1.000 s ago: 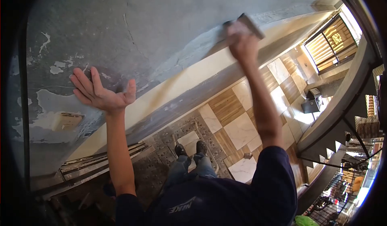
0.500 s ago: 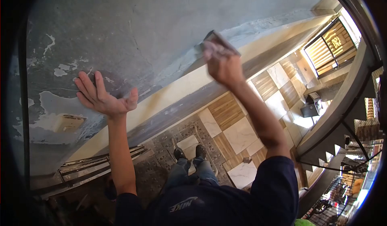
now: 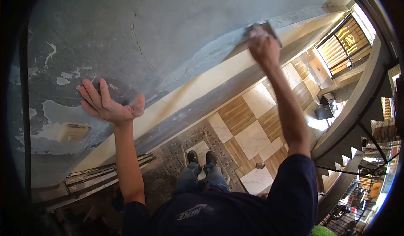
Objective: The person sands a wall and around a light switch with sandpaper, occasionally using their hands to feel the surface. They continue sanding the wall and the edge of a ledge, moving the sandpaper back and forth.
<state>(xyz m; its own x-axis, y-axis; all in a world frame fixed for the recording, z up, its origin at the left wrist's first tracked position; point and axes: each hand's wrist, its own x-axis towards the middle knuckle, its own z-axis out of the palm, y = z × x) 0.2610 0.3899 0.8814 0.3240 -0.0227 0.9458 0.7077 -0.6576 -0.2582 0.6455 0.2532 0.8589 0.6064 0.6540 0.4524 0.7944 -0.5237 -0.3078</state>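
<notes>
— Trowel [image 3: 261, 29]: where is it?
— High on the grey wall [image 3: 168, 21], flat against the plaster just above the cream band [image 3: 202, 84]. The right hand [image 3: 264, 46] has its fingers clamped on it.
— And the left hand [image 3: 110, 103]?
— Pressed flat on the wall, fingers spread apart, near the peeling patch [image 3: 54, 124]. Tiled floor [image 3: 252, 137] lies far below.

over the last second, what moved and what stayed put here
The right hand swept the flat tool along the grey wall: left and down toward the middle half a second ago, then back up to the right, near where it started. It kept its grip throughout. The left hand stayed pressed flat on the wall.
</notes>
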